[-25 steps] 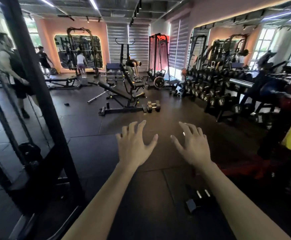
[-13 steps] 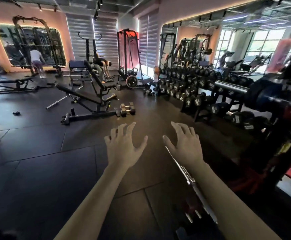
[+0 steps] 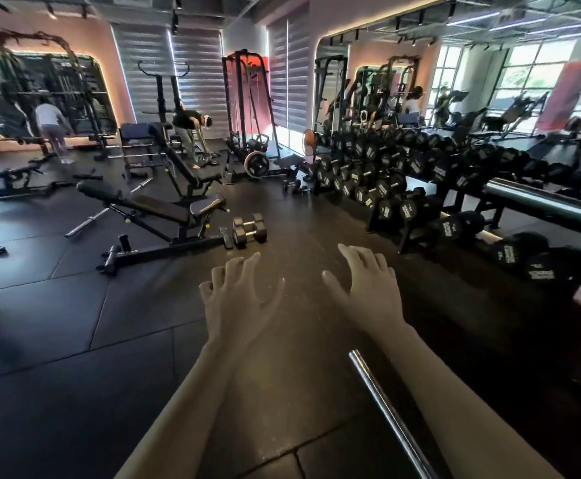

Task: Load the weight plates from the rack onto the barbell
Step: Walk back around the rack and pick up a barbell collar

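Observation:
Both my arms reach forward over the dark rubber floor. My left hand (image 3: 239, 299) is empty with its fingers spread. My right hand (image 3: 368, 288) is also empty and spread, a little to the right. A chrome barbell shaft (image 3: 391, 414) lies low on the floor under my right forearm, running toward the bottom edge. A second thick chrome bar (image 3: 545, 207) crosses at the right edge, higher up. No loose weight plates show near my hands; a plate (image 3: 256, 164) sits on a far machine.
A long dumbbell rack (image 3: 403, 174) lines the right side before a mirror. An incline bench (image 3: 164, 216) and two dumbbells (image 3: 249, 228) lie ahead on the left. Two people stand far back by the machines. A shoe shows at the left edge.
The view has swung right: the black upright post at the left has left the frame and the dumbbell rack came closer. The floor barbell now shows under my right forearm. Both hands stay empty.

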`<state>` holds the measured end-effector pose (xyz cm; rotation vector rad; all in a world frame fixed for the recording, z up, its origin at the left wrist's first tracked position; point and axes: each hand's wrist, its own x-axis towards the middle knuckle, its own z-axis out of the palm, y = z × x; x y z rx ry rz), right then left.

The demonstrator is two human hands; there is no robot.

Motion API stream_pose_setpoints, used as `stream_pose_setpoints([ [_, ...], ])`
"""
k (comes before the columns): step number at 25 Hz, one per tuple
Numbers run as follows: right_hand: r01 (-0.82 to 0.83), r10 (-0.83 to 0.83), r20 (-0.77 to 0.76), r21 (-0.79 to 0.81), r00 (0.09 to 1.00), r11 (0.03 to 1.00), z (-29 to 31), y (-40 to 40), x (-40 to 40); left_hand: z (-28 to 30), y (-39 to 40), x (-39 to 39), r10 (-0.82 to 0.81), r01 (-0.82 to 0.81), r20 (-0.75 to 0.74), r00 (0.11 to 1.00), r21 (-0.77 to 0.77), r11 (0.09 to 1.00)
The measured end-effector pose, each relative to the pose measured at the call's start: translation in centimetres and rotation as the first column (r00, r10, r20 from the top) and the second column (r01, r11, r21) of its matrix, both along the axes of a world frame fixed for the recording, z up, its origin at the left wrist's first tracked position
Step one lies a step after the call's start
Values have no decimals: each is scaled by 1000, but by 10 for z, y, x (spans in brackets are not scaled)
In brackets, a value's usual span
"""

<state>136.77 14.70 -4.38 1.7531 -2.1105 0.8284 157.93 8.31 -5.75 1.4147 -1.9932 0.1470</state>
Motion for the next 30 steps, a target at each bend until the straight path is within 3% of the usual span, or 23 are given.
stream_pose_setpoints([
  [7,207,-208,17,24,978,978,14,-176,-61,5,-220,-95,-219,220,-40,975,29,975],
  [14,434,-433,32,-45,901,900,11,-282,-185,4,-362,-246,-440,438,-50,896,-44,898],
  [25,544,-549,-48,-93,834,834,29,-507,-404,28,-599,-473,-457,463,76,886,-115,879],
  [30,647,-650,-82,-63,755,760,10,-566,-493,13,-677,-585,-579,582,53,813,-77,810],
])
